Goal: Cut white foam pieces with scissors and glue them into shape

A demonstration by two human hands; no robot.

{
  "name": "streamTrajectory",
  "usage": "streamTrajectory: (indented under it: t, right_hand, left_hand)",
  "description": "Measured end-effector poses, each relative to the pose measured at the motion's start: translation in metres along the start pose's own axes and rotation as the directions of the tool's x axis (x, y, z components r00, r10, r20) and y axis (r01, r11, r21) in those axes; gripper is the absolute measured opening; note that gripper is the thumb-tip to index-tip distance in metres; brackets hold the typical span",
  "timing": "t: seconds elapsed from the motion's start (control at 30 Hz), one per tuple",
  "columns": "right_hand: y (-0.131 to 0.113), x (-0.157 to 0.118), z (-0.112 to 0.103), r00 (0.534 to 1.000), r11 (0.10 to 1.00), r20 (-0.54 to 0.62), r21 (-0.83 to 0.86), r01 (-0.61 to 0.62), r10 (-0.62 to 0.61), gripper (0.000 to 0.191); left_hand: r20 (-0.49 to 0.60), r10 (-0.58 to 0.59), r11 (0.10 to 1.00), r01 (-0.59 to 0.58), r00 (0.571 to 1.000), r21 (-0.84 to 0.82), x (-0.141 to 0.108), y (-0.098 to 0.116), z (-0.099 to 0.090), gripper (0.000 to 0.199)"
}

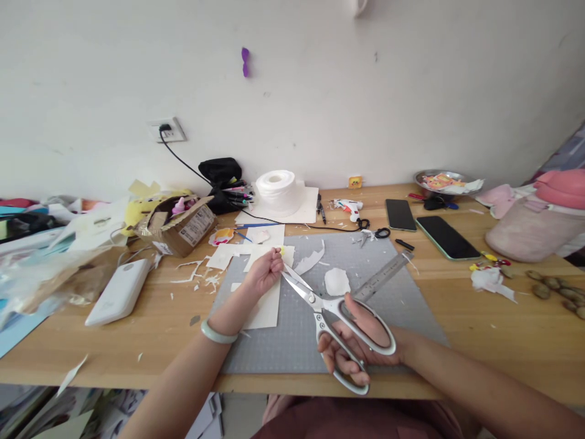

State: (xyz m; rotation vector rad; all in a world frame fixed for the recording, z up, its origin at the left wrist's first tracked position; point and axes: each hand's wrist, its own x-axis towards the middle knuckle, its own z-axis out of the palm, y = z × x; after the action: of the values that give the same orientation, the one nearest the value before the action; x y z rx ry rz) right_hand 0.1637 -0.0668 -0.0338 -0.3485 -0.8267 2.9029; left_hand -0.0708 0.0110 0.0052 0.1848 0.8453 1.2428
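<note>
My right hand (pixel 354 344) grips a large pair of silver scissors (pixel 314 300), thumb through one handle loop and fingers through the other. The blades are slightly apart and point up and left. Their tips reach my left hand (pixel 267 268), which is closed in a pinch. A tiny yellowish bit shows at its fingertips, too small to name. Beneath both hands lies a grey cutting mat (pixel 292 353). On it are white paper sheets (pixel 265 311), a curved paper offcut (pixel 311 261), a rounded white paper piece (pixel 337 281) and a steel ruler (pixel 381 277).
Behind the mat stand a white tissue roll (pixel 276 192), a glue gun (pixel 351 208) and small black-handled scissors (pixel 365 235). Two phones (pixel 448 238) and a metal bowl (pixel 441 183) are at the right. A cardboard box (pixel 183 228) and white power bank (pixel 119 292) sit left.
</note>
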Motion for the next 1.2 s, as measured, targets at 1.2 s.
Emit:
streamTrajectory:
  t: [1.2]
  right_hand:
    - [-0.001, 0.001, -0.003, 0.999, 0.999, 0.03, -0.021, 0.037, -0.036, 0.092]
  left_hand:
    - [0.02, 0.007, 0.997, -0.006, 1.0, -0.082, -0.006, 0.017, 0.001, 0.027]
